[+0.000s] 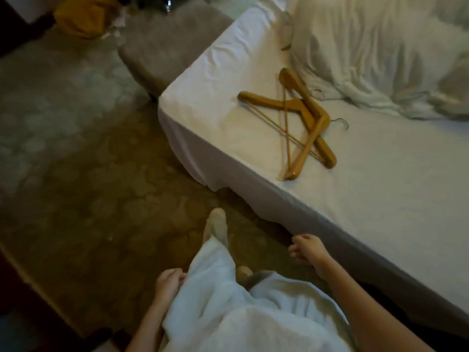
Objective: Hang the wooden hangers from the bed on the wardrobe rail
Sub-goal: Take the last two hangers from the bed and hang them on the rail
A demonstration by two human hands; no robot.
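The wooden hangers [311, 110] lie on the bed [368, 186] near its corner, a little toward 1 o'clock from the middle of the view. They are smooth, thick and honey-brown with bent arms, and they cross over each other in a messy X. Thin rods run under the arms, and two small metal hooks [340, 119] poke out on the far side. They overlap so much that it is hard to count them, but there are at least two. The bed has a flat white sheet that hangs down its side. A puffy, wrinkled white duvet [380, 47] is bunched up at 2 o'clock and is cut off by the edge. The left hand [168, 283] is at 7 o'clock and the right hand [308, 252] is near 5 o'clock. The hands are well apart, with soft curled fingers, and both hold nothing. Loose white clothes [241, 313] hide part of the left hand. A foot [215, 224] in something pale stands on the dim, blotchy carpet [76, 148]. A fuzzy grey bench [172, 41] sits at 11 o'clock beside the bed. A blurry yellow thing [81, 16] lies at 10 o'clock, too unclear to name.
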